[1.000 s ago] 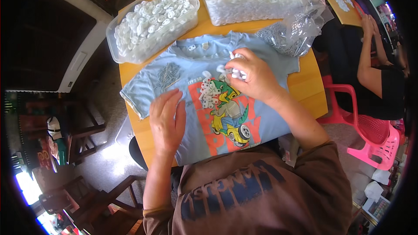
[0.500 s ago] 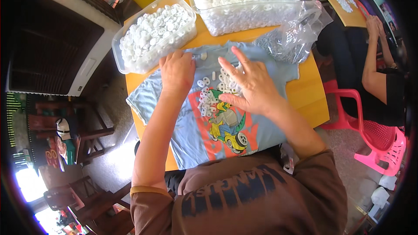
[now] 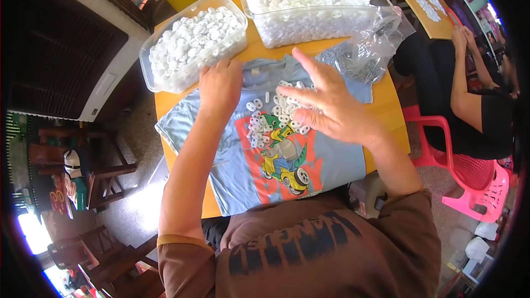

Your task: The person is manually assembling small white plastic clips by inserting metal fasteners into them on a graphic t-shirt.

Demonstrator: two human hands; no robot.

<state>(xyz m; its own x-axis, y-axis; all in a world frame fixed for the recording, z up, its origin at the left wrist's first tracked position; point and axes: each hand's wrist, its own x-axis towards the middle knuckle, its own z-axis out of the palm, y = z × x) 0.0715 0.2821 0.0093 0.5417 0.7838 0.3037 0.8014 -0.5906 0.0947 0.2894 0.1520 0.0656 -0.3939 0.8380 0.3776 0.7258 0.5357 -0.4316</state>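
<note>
hands on shirt (image 3: 309, 160), tubs (image 3: 190, 44) at far edge

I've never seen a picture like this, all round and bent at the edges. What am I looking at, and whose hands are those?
There is no machine here. A person wears a wide fisheye camera on the head, looking down, so the arms come in from below and straight edges curve. The left hand rests flat on a light blue T-shirt spread over a yellow table. The right hand hovers open, fingers spread, over a loose pile of small white rings lying on the shirt's cartoon print. Neither hand grips anything. Behind the shirt stand two clear plastic tubs of similar white pieces, a smaller one to the left and a larger one to the right, with a crumpled clear plastic bag beside them. Another person sits at the right by a pink chair.
</note>
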